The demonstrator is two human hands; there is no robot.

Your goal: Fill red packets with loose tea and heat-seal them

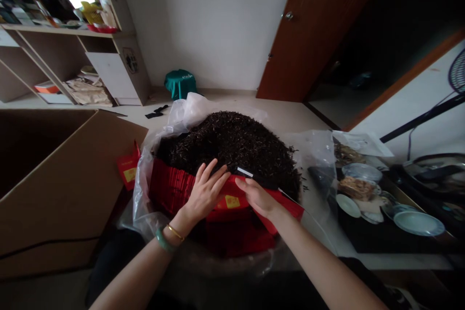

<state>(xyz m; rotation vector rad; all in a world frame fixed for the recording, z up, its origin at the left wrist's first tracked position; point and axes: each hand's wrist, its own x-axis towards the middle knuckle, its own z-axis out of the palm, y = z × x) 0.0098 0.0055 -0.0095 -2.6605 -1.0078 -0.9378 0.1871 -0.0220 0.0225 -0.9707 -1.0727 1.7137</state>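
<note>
A heap of dark, twisted tea leaves (232,143) fills a clear plastic bag (143,193), whose sides are folded down around it. Along the heap's front lies a red foil packet (170,188) with a yellow label. My left hand (205,193) rests on it with fingers spread, a green bangle and a thin gold bangle on the wrist. My right hand (256,197) is closed on the packet's red flap, next to a small black-and-white strip (245,172). More red packaging (240,232) lies below, partly hidden by my hands.
A large open cardboard box (47,174) stands to the left, with a small red card (128,167) against its corner. Plates and bowls with food (417,223) sit on a dark tray to the right. Behind are a shelf unit (61,31), a green-covered stool (179,84) and a wooden door (319,29).
</note>
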